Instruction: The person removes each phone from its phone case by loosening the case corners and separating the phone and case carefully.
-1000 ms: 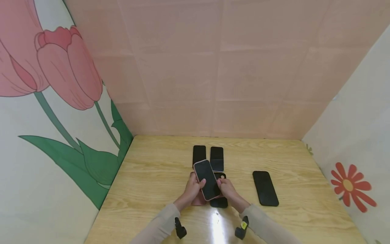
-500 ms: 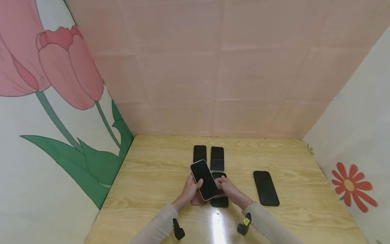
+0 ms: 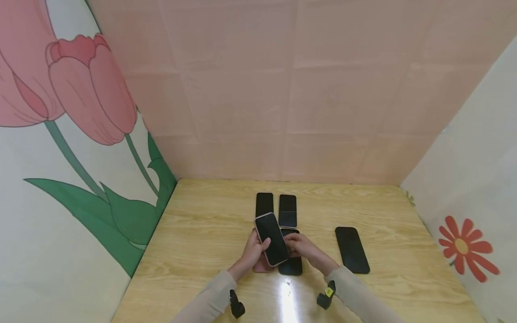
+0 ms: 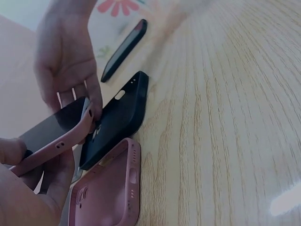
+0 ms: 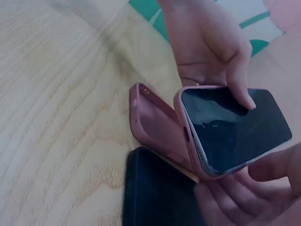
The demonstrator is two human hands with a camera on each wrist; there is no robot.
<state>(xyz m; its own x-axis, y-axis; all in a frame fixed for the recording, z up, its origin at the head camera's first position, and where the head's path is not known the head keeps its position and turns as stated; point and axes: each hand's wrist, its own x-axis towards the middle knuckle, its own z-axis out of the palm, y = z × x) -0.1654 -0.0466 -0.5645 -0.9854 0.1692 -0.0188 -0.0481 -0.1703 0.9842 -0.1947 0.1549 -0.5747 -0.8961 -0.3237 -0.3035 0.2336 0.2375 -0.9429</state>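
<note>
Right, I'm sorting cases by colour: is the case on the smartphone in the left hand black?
No, the right wrist view shows a pink phone case on the smartphone.

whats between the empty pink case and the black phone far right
The empty black case lies between them, as the left wrist view shows; in the head view, the right hand is over that stretch too.

Wrist views close, head view farther.
</note>
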